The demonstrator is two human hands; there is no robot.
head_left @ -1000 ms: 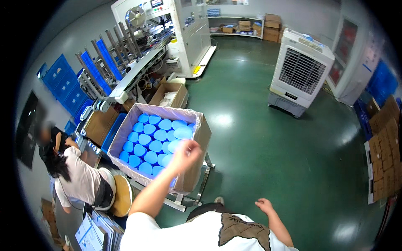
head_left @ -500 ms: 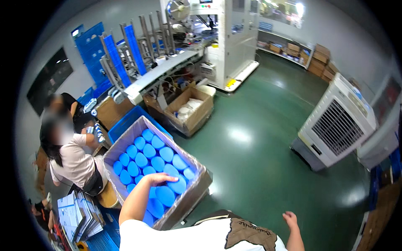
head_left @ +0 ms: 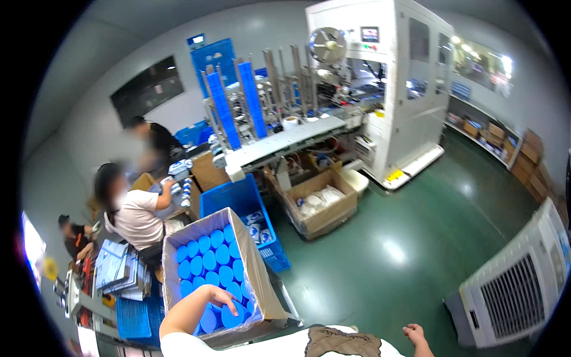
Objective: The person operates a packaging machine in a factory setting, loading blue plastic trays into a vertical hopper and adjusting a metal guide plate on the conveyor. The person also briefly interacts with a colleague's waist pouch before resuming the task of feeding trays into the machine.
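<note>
A carton lined with clear plastic film (head_left: 264, 285) stands before me, packed with upright blue round-topped pieces (head_left: 208, 260) in rows. My left hand (head_left: 219, 296) reaches into its near end. Its fingers and thumb are closed round one blue round-topped piece (head_left: 232, 314), whose lower part is hidden among the others. Out to the right, over the green floor and away from any object, hangs my right hand (head_left: 414, 333). Its fingers are loosely bent and apart, and nothing shows in them.
A blue crate (head_left: 275, 254) with white-and-blue packs adjoins the carton's far side. Beyond stand an open cardboard box (head_left: 324, 221) and a white machine (head_left: 410, 107) with blue stacks. A co-worker (head_left: 140, 217) sits left, near flat cartons (head_left: 122, 271). An air cooler (head_left: 514, 291) stands right.
My view has swung left and up, so the machine and cooler sit farther right. My left hand stays on the blue pieces at the carton's near end. The right hand still hangs free.
</note>
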